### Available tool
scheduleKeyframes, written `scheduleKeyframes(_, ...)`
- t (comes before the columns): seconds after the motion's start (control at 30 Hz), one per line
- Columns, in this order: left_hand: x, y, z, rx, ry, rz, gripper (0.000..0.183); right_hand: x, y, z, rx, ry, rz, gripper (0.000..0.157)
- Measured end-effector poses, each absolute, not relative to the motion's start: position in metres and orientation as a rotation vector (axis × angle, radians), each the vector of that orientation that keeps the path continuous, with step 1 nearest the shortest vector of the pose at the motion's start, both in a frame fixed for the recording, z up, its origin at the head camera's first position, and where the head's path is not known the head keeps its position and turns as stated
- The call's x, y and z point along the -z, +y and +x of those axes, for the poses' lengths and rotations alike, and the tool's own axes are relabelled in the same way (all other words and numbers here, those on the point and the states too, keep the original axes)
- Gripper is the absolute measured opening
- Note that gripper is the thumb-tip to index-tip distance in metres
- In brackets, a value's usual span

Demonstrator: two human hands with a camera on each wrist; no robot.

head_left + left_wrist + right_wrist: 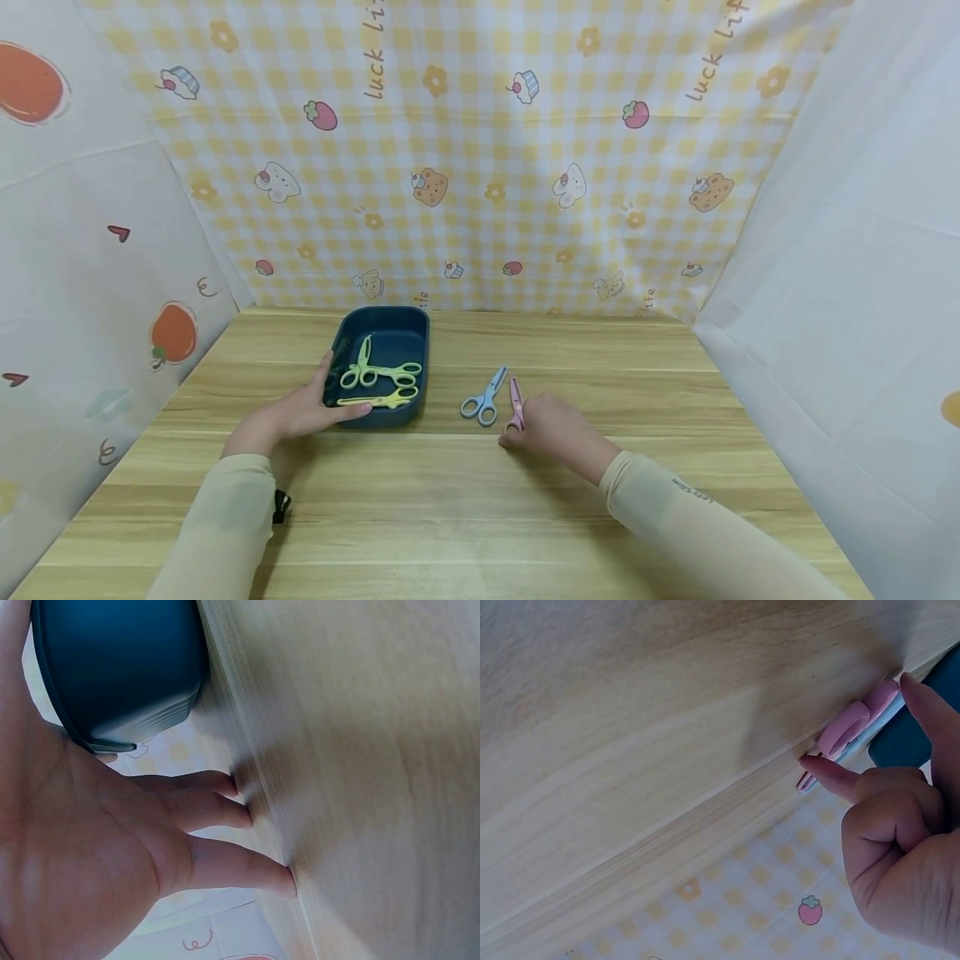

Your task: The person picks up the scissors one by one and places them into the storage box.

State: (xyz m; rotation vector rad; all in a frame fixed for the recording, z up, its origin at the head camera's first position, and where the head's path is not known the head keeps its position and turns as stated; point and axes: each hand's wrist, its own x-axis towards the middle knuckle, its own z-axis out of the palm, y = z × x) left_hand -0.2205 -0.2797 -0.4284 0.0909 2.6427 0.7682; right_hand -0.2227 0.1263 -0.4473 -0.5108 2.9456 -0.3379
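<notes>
On the wooden table [450, 517], the spread left hand [303, 410] is bracing the tray [397, 340]; rightward of it, the right hand [553, 427] is pinching pink scissors [516, 396], ideally firmly.

Pink scissors [516, 393], blue scissors [491, 392], yellow scissors [384, 401], green scissors [364, 358]; dark teal bin [386, 419]; wood-grained table [465, 508]; yellow-and-white checked cloth [480, 125].

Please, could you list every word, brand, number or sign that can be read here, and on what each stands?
"luck li…" – twice, high on the checked cloth; the rest runs into the picture's top edge.
"…ife" – twice, small, near that cloth's bottom; the first letter is unclear.
Right sleeve: small dark lettering, upside down, too small to read surely.
No other text is readable.
</notes>
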Motion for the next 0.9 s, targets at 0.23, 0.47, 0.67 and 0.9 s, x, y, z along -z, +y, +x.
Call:
scheduleKeyframes(0.23, 0.4278, -0.2804, -0.2198, -0.777, 2.633, 0.092, 0.137, 0.4456, 0.1254, -0.2205, 0.347, 2.956, -0.493, 0.053)
scheduleKeyframes(0.47, 0.4290, -0.2796, -0.2216, -0.801, 2.632, 0.095, 0.137, 0.4458, 0.1264, -0.2193, 0.329, 2.958, -0.458, 0.053)
scheduleKeyframes(0.67, 0.4298, -0.2801, -0.2218, -0.795, 2.631, 0.093, 0.137, 0.4433, 0.1258, -0.2190, 0.350, 2.939, -0.425, 0.050)
scheduleKeyframes(0.9, 0.4299, -0.2800, -0.2216, -0.797, 2.628, 0.092, 0.137, 0.4432, 0.1265, -0.2210, 0.376, 2.925, -0.405, 0.046)
